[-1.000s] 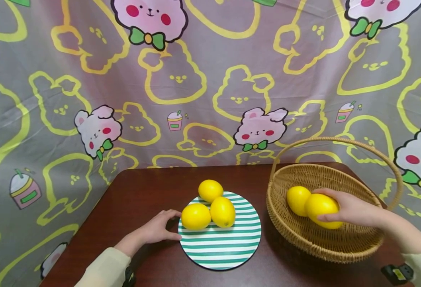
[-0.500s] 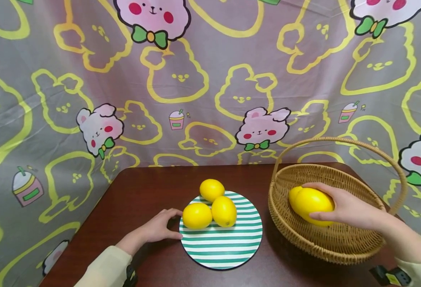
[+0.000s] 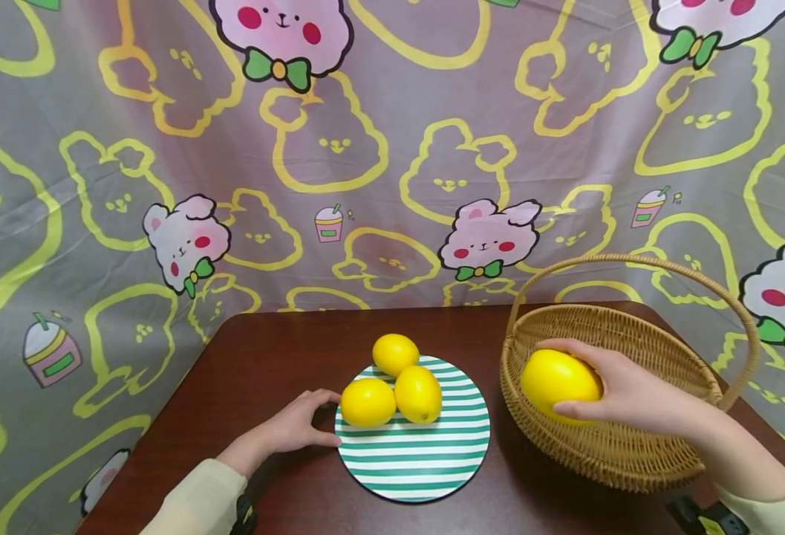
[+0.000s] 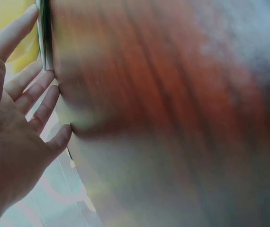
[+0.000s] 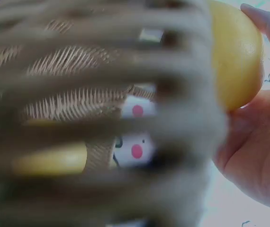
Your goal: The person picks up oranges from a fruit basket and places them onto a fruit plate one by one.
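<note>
My right hand grips a yellow lemon at the left side of the wicker basket. The right wrist view shows the held lemon beside blurred wicker, with another yellow lemon showing through the weave; the head view hides that one. Several fingers of my left hand touch or nearly touch the left edge of a green-and-white striped round plate. On that plate three lemons sit grouped: a left one, a right one and a back one.
The basket's tall arched handle rises above its right and back sides. Everything stands on a dark reddish-brown table. A cartoon-printed curtain hangs behind the table's back edge.
My right hand has carried its lemon leftward inside the basket, passing in front of the other lemon there and covering it. My left hand and the plate keep their places.
</note>
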Motion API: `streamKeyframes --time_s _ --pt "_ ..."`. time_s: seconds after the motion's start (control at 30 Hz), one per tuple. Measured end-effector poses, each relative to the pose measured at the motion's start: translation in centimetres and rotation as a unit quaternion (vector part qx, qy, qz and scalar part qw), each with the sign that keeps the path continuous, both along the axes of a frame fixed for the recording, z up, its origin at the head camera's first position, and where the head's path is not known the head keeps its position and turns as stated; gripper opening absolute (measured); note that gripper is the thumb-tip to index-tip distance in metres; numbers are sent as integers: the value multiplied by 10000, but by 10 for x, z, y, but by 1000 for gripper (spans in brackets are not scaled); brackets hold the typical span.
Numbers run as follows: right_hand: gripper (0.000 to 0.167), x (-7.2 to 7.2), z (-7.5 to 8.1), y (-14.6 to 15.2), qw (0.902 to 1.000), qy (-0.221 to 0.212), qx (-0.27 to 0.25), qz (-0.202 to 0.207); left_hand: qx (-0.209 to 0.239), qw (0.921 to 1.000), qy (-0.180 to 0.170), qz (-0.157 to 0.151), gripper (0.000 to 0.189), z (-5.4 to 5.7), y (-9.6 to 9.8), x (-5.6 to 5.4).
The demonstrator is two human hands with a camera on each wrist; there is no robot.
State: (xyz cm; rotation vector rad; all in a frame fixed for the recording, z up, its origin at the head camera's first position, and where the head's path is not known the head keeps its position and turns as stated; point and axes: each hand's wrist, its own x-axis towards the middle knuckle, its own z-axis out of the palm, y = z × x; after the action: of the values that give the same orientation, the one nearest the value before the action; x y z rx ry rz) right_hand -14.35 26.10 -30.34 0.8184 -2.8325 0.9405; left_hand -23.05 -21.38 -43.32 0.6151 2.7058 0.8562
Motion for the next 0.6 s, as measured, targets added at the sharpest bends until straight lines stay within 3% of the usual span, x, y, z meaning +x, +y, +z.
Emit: streamKeyframes --time_s 0.33,0.6 --pt "67 0 0 -24 9996 -35 -133 248 40 9999 51 -97 69 -2 -1 -1" --pt "68 2 -5 -46 9989 -305 -238 266 24 10000 -12 15 69 -1 0 -1"
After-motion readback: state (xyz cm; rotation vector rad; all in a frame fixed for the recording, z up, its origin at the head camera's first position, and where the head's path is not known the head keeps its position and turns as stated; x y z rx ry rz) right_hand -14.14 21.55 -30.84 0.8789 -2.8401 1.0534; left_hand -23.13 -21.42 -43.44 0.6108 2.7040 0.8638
